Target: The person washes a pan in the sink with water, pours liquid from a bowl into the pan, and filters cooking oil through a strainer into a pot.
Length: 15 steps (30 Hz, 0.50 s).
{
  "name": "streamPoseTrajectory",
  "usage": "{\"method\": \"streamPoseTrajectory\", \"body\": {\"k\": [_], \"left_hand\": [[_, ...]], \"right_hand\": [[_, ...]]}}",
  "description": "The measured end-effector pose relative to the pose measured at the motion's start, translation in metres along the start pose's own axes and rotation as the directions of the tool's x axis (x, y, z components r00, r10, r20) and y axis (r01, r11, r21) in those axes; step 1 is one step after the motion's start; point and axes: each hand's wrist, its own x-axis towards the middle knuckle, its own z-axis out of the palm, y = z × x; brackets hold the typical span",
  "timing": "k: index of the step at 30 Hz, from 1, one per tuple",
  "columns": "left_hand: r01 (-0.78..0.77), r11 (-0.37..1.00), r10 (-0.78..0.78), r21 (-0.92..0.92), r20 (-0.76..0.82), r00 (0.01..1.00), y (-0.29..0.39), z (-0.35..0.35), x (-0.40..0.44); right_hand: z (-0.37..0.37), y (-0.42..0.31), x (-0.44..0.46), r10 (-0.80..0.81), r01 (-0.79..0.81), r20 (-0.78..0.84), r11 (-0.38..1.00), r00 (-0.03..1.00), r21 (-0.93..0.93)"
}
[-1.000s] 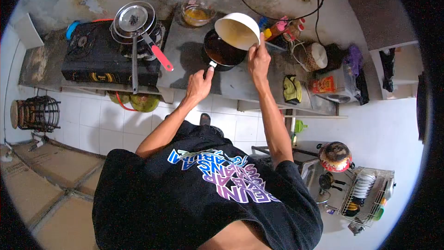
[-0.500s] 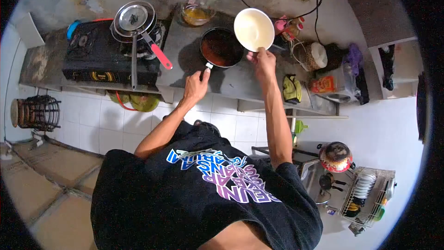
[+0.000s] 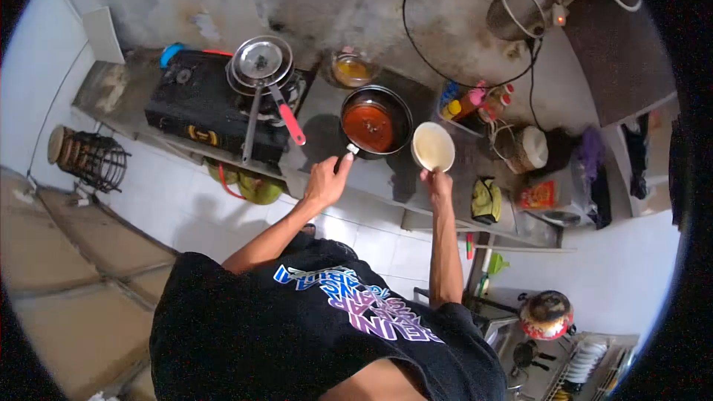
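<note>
My left hand (image 3: 327, 180) is closed around the handle of a dark saucepan (image 3: 380, 94), which is on the grey counter. Reddish-brown sauce (image 3: 364, 130) covers the bottom of the pan. Just right of the pan, my right hand (image 3: 440, 182) grips the near rim of a cream-coloured bowl (image 3: 433, 146). The bowl's pale inside faces me. Whether it touches the counter, I cannot tell. Behind the pan stands a clear glass bowl (image 3: 352, 70) with something yellow in it.
Left of the pan is a black stove (image 3: 197, 96), with strainers (image 3: 261, 59) resting on it, a red handle among theirs. Bottles (image 3: 475, 100) and a woven container (image 3: 531, 148) stand at the right. A black cable (image 3: 405, 4) hangs down the wall.
My right hand has brought the bowl down and away from the pan's right edge, uncovering more of the pan. The left hand keeps hold of the handle. The head view has shifted.
</note>
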Motion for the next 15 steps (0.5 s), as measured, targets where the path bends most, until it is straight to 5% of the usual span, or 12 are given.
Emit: {"method": "streamPoseTrajectory", "body": {"k": [9, 13, 15], "left_hand": [[0.098, 0.995, -0.1, -0.028, -0.055, 0.994, 0.061, -0.071, -0.01], [0.221, 0.952, -0.239, -0.213, -0.064, 0.969, 0.09, -0.113, -0.019], [0.146, 0.94, -0.188, -0.308, -0.11, 0.976, 0.093, -0.13, -0.021]], "right_hand": [[0.026, 0.075, -0.024, 0.073, -0.073, -0.025, 0.997, 0.997, 0.031], [0.028, 0.081, -0.029, 0.054, -0.055, 0.041, 0.998, 0.998, 0.018], [0.03, 0.083, -0.033, 0.054, -0.057, 0.066, 0.997, 0.996, 0.046]]}}
